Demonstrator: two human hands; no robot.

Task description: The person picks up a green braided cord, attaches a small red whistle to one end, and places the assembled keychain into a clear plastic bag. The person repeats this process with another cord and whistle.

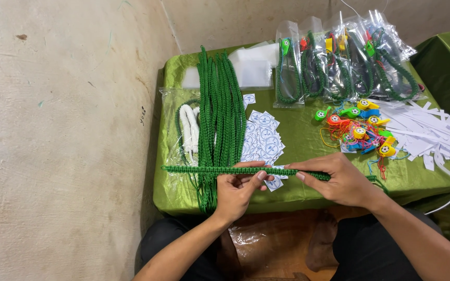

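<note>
While stretched level above green cloth table (308,140) | green braided cord strap (204,170) pinched mid-length by left hand (235,195), fingers closed; right hand (339,179) clamped on it too | likely light, limp, grippy; best held mid-span

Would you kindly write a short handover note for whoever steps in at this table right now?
Left hand: grip on the green braided strap, held level over the table's near edge, a round sticker beside its fingers.
Right hand: pinching the same strap further right.
Behind: pile of green straps, loose stickers, whistles, filled bags.
Done: several bags filled.
Left: many straps unbagged.
</note>
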